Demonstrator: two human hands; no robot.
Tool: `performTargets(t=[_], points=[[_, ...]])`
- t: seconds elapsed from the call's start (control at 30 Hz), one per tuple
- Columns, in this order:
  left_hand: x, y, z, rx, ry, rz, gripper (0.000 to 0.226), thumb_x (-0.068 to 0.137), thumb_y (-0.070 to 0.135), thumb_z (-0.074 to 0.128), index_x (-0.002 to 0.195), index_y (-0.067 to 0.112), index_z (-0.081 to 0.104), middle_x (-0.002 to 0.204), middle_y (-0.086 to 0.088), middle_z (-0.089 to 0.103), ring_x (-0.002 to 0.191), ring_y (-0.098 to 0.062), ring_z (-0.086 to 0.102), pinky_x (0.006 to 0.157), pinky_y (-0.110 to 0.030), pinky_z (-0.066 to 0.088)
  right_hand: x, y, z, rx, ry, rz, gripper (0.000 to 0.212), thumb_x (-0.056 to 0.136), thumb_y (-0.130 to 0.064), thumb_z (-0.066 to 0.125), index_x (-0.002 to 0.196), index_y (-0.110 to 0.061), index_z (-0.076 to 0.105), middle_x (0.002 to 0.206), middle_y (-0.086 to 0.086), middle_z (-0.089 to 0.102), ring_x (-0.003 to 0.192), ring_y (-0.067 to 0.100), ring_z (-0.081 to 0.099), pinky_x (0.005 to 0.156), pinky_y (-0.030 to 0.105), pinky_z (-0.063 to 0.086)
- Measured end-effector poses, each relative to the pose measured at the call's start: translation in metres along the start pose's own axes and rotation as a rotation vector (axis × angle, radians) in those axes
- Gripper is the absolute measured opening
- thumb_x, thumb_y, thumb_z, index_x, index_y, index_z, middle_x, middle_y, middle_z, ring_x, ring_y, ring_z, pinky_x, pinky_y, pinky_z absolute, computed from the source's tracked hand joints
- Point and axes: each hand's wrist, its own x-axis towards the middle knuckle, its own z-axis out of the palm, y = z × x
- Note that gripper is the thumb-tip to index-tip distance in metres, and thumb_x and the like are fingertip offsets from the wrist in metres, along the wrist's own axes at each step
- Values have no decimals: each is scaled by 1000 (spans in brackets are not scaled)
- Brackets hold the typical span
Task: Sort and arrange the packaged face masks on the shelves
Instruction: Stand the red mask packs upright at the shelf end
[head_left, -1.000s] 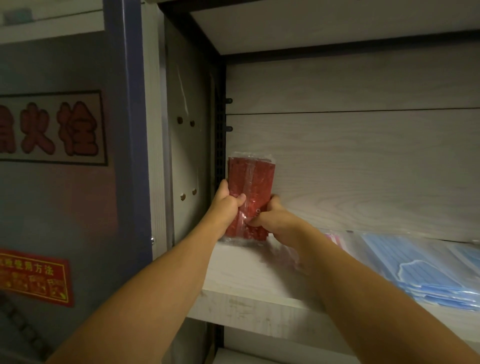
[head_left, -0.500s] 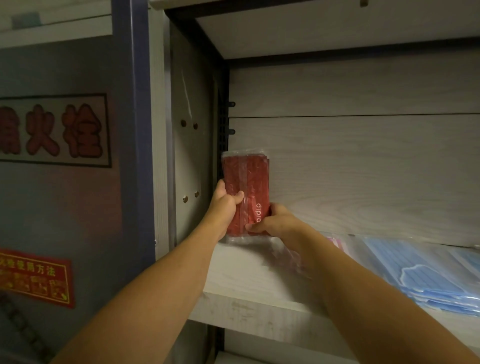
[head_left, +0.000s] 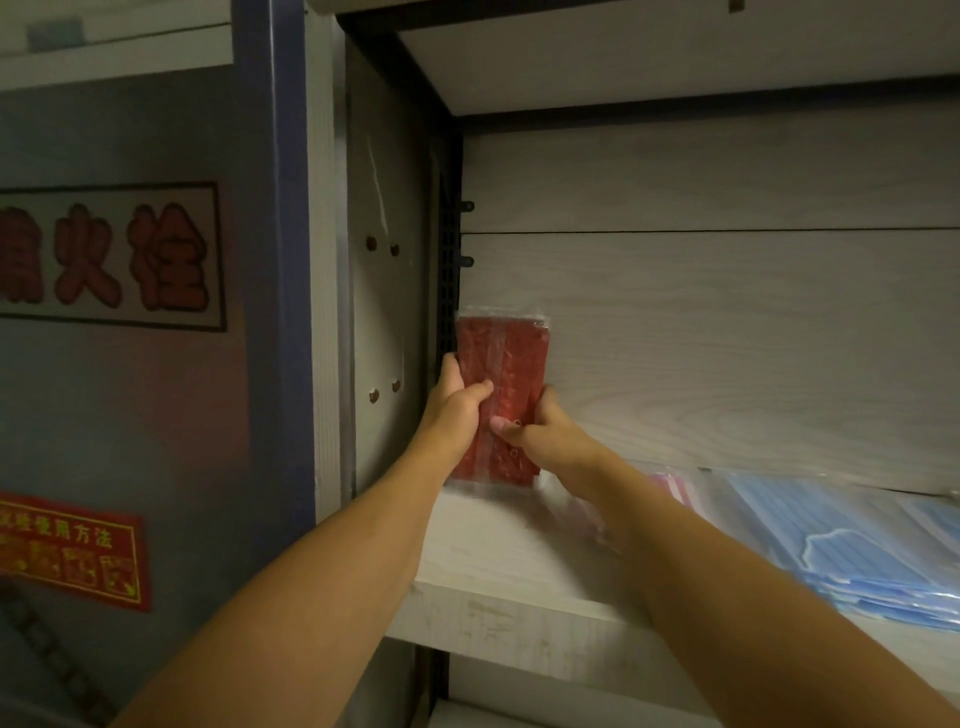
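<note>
A pack of red face masks (head_left: 506, 358) in clear wrap stands upright at the far left end of the white wooden shelf (head_left: 498, 561), against the back panel. My left hand (head_left: 457, 400) grips its left edge, thumb across the front. My right hand (head_left: 540, 436) grips its lower right side. A pile of blue mask packs (head_left: 852, 556) lies flat on the shelf at the right. A pink pack (head_left: 670, 488) peeks out behind my right forearm.
The shelf's left side panel (head_left: 384, 291) and a black perforated upright (head_left: 449, 270) stand close beside the red pack. Another shelf board (head_left: 675, 47) is overhead. A grey cabinet door with red characters (head_left: 104, 260) and a red sticker (head_left: 72, 556) is to the left.
The red pack has been pushed left and stood straighter, close to the black upright in the corner. Both hands keep hold of it and shifted slightly with it.
</note>
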Motion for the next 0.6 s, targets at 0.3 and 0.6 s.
performTargets(t=[0.3,0.6], points=[[1,-4,1,33,44,80,49,98,21,50,143,27,31,137,-5,56,123,-22,57,106,-43,46,2,0,-2,20,33,-10,38,101,-5,56,132,-14,37,125,9,58,108,20,62,85,32,56],[0,-1,-1,81,65,-12,57,108,26,42,159,15,18,151,-1,38,139,-18,38,101,-27,32,2,0,-5,44,38,-30,44,98,-16,65,129,-17,34,125,2,58,113,19,61,96,36,54]])
